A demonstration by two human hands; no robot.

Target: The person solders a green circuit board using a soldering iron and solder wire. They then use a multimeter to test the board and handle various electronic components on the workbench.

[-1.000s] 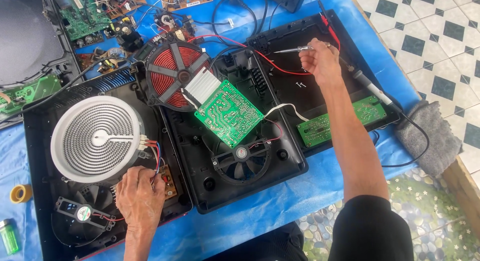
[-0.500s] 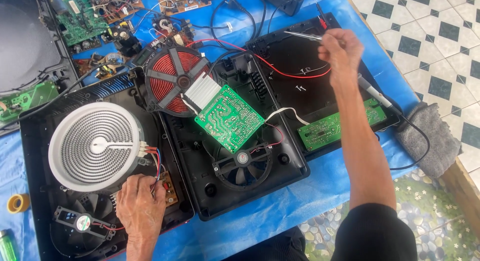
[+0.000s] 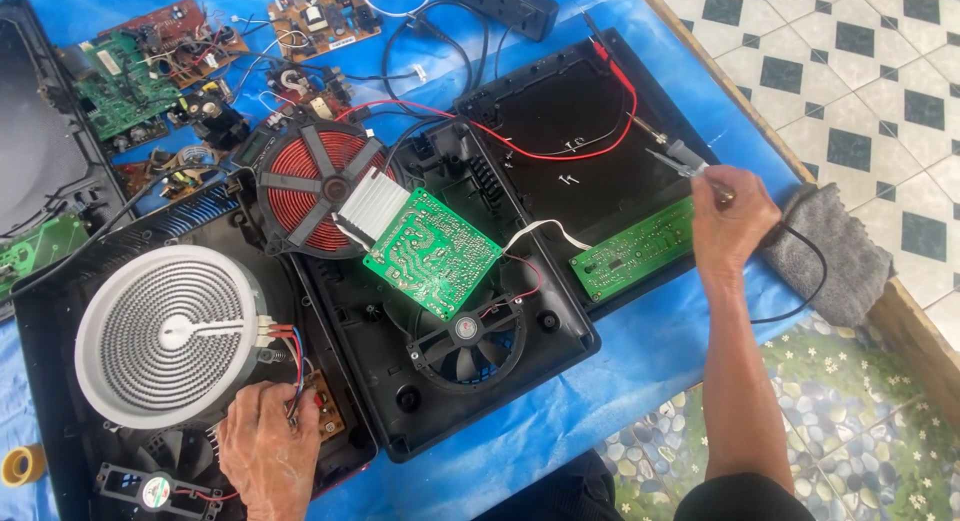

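My right hand (image 3: pixel 735 226) is closed around a slim metal-tipped tool (image 3: pixel 680 163) at the right edge of an open black cooker casing (image 3: pixel 560 111). The tip points up and left, over the casing. A black cable (image 3: pixel 812 281) trails from under this hand. My left hand (image 3: pixel 265 451) rests with its fingers on a small brown circuit board (image 3: pixel 325 406). That board lies beside a white round coil heater (image 3: pixel 165 331) with coloured wires (image 3: pixel 290 346). I see nothing gripped in the left hand.
A green circuit board (image 3: pixel 435 251) with a finned heatsink lies over the middle casing, above a black fan (image 3: pixel 465 341). A red copper coil (image 3: pixel 315 186), a long green board (image 3: pixel 635 249), red wires, several loose boards and a grey cloth (image 3: pixel 830 246) lie on the blue sheet.
My right hand has moved with the tool from above the black casing's far part down to its right edge. My left hand has stayed by the white heater.
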